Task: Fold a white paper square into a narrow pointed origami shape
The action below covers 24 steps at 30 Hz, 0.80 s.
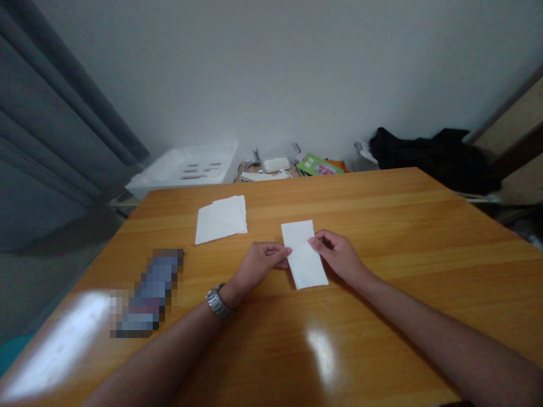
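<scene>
A narrow white piece of paper [306, 261], with faint lines across its upper part, is held at both long edges just above or on the wooden table; I cannot tell which. My left hand [268, 258] pinches its left edge, the thumb on top and the fingers beneath. On the opposite edge, my right hand [334, 250] grips it the same way, a little higher up. Farther left on the table lies a small stack of white paper sheets [220, 219], slightly fanned and apart from both hands.
The wooden table [390, 226] fills most of the view. A blurred-out phone-like object [150, 294] lies to the left of my left forearm. Beyond the far edge are a white plastic tray [190, 161], a green booklet [317, 165], assorted clutter and a black cloth-like item [436, 158].
</scene>
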Each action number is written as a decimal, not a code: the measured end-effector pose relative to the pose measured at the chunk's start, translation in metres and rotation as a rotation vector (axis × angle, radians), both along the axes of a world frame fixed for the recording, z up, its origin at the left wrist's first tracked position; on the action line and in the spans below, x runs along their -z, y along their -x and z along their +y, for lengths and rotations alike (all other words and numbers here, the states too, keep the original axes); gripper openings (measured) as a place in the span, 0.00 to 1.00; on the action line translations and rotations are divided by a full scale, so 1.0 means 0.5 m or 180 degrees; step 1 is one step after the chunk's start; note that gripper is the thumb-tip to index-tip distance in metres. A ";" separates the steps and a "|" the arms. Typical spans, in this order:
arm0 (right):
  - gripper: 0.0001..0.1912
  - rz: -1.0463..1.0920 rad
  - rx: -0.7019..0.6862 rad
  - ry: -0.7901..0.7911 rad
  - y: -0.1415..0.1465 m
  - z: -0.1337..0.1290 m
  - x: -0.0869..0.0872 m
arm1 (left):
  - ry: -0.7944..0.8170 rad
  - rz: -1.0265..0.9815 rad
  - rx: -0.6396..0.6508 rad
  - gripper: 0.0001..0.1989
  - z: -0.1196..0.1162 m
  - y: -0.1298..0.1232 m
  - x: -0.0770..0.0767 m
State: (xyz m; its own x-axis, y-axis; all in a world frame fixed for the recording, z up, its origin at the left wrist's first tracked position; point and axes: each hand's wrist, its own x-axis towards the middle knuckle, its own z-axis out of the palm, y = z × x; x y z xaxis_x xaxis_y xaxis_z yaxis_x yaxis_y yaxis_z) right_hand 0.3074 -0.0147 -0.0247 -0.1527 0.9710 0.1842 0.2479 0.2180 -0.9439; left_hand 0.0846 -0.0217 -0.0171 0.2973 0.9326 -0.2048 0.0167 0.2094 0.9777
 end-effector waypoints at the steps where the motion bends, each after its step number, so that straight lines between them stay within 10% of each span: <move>1: 0.14 0.0001 -0.0005 0.0003 0.000 0.000 -0.001 | -0.0017 0.0031 -0.0023 0.17 0.000 0.000 -0.002; 24: 0.15 0.0063 0.0158 -0.0016 -0.002 0.000 -0.007 | -0.0094 0.0217 -0.0053 0.17 -0.011 -0.006 -0.015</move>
State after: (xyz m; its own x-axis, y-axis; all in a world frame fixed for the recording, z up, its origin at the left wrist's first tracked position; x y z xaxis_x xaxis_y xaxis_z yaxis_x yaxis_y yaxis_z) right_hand 0.3086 -0.0146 -0.0210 -0.1007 0.9763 0.1917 0.2400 0.2108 -0.9476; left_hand 0.0875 -0.0272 -0.0094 0.2680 0.9432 -0.1965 0.0802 0.1814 0.9801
